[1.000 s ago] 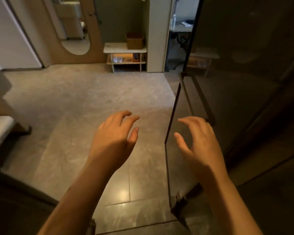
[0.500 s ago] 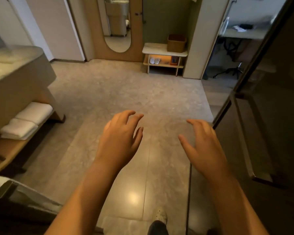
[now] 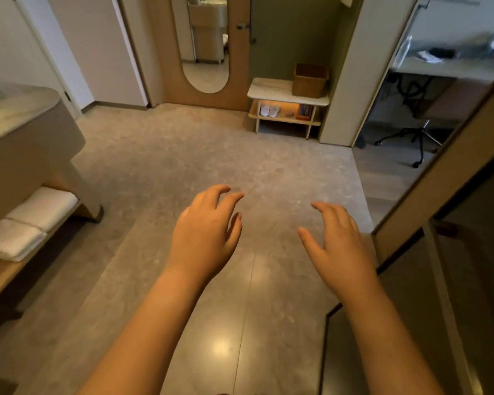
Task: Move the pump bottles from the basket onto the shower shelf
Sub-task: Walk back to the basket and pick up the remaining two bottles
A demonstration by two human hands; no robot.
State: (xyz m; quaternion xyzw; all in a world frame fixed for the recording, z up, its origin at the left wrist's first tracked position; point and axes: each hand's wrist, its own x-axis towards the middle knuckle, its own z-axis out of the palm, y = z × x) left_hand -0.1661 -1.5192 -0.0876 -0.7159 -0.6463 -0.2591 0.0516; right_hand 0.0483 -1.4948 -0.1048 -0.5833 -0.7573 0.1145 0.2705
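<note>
Showing two empty hands, left hand (image 3: pixel 206 238), right hand (image 3: pixel 340 246), one basket (image 3: pixel 310 80), perhaps wicker

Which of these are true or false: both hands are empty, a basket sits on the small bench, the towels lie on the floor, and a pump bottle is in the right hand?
1. Both hands are empty. True: the left hand and right hand hold nothing, fingers loosely spread.
2. A basket sits on the small bench. True: the brown basket stands on top of the bench.
3. The towels lie on the floor. False: the white towels are folded on a low shelf under the counter.
4. A pump bottle is in the right hand. False: no pump bottle shows anywhere in view.
</note>
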